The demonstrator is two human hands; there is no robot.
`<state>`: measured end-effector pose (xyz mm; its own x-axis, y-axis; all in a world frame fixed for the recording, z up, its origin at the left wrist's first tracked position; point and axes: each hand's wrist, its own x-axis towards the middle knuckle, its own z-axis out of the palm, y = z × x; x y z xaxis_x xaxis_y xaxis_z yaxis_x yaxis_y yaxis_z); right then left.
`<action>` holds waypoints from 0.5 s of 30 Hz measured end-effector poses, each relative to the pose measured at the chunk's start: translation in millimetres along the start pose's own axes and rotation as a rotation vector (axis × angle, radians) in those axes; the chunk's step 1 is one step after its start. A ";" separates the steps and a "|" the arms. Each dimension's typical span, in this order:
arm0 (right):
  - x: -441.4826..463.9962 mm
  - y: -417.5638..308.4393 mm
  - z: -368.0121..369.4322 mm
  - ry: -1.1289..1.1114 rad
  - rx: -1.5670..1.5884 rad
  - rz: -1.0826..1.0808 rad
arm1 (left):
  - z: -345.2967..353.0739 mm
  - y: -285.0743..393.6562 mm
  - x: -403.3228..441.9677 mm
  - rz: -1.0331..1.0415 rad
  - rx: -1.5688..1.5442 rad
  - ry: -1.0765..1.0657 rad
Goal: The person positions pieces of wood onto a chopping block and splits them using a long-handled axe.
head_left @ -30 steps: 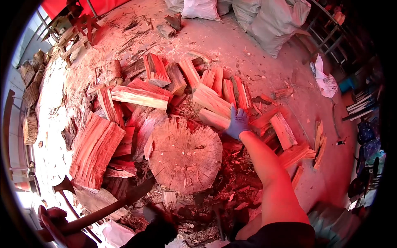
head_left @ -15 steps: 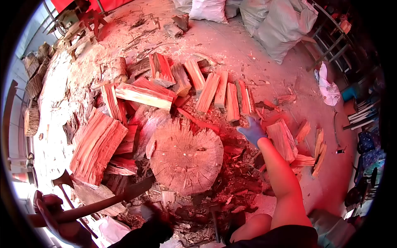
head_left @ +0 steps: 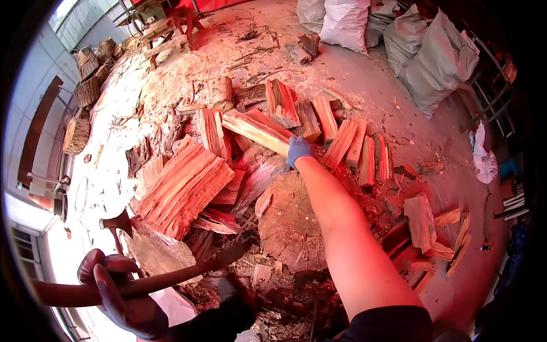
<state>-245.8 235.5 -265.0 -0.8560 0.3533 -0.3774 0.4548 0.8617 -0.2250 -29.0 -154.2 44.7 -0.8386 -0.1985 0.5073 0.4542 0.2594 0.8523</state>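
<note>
My left hand (head_left: 122, 296), in a dark glove, is wrapped around the wooden handle of an axe (head_left: 188, 275), whose dark head points right beside the chopping block. My right hand (head_left: 298, 151), in a blue glove, reaches past the round chopping block (head_left: 288, 228) with its fingers closed over the near end of a pale-faced split log (head_left: 256, 132). That log lies across other split pieces. Left of the block leans a large split chunk (head_left: 185, 185). My right forearm covers part of the block.
A second axe (head_left: 117, 222) stands behind my left hand. Several firewood pieces (head_left: 342, 142) lie beyond the block, more (head_left: 421, 222) to its right. White sacks (head_left: 345, 25) stand at the back, round logs (head_left: 77, 134) along the left wall. Bark and chips litter the floor.
My right hand has moved left, from beside the right-hand firewood to the end of the pale split log. The view has turned left. My left hand still holds the axe.
</note>
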 end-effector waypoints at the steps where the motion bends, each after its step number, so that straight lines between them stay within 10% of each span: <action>1: 6.6 3.9 1.0 -0.009 -0.177 -0.038 | 1.9 -1.4 -1.0 0.022 0.012 0.018; 10: -10.7 69.3 -12.4 0.189 0.321 -0.012 | -7.4 -3.1 -7.4 0.095 0.069 0.000; 15: -21.9 121.1 -0.8 0.115 1.504 0.163 | -5.0 13.3 -5.2 -0.037 0.053 0.015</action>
<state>-172.2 332.3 -283.3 -0.7545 0.4921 -0.4343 0.3032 -0.3255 -0.8956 -17.1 -154.4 54.0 -0.8496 -0.2234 0.4778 0.4060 0.3014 0.8627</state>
